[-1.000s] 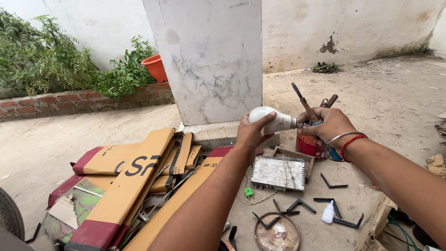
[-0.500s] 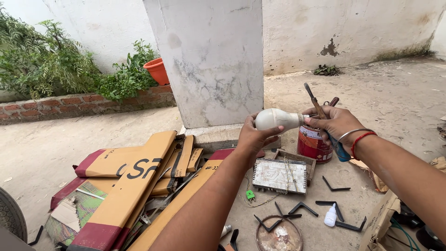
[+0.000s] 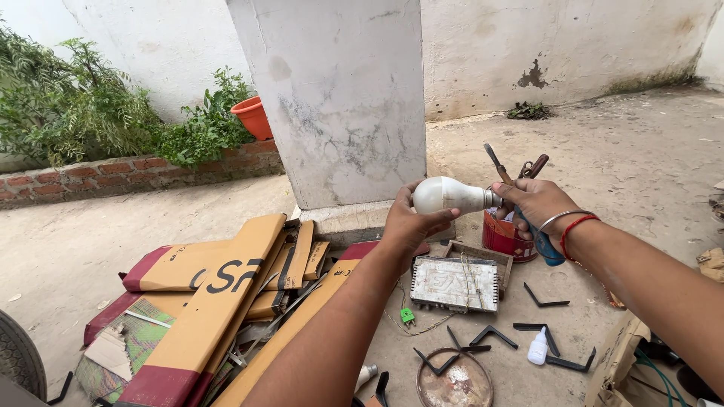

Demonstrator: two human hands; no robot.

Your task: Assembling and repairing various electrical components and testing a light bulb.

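I hold a white light bulb (image 3: 446, 195) sideways in front of a concrete pillar (image 3: 339, 98). My left hand (image 3: 411, 222) cups its round glass end from below. My right hand (image 3: 537, 205) pinches the metal base and also grips a blue-handled tool (image 3: 544, 245) that runs under the palm, its metal tip (image 3: 494, 160) sticking up past the fingers. A silver bangle and a red thread sit on my right wrist. Just below the hands stands a red tin can (image 3: 507, 237) with tools in it.
On the ground lie a grey metal electronics box (image 3: 455, 283), several black angle brackets (image 3: 544, 300), a small white bottle (image 3: 537, 347), a rusty round lid (image 3: 455, 384) and a pile of flattened cardboard (image 3: 219, 294). A brick planter with shrubs and an orange pot (image 3: 253, 117) is at left.
Both hands and the bulb have shifted slightly lower and to the right in view. The grip on the bulb is the same.
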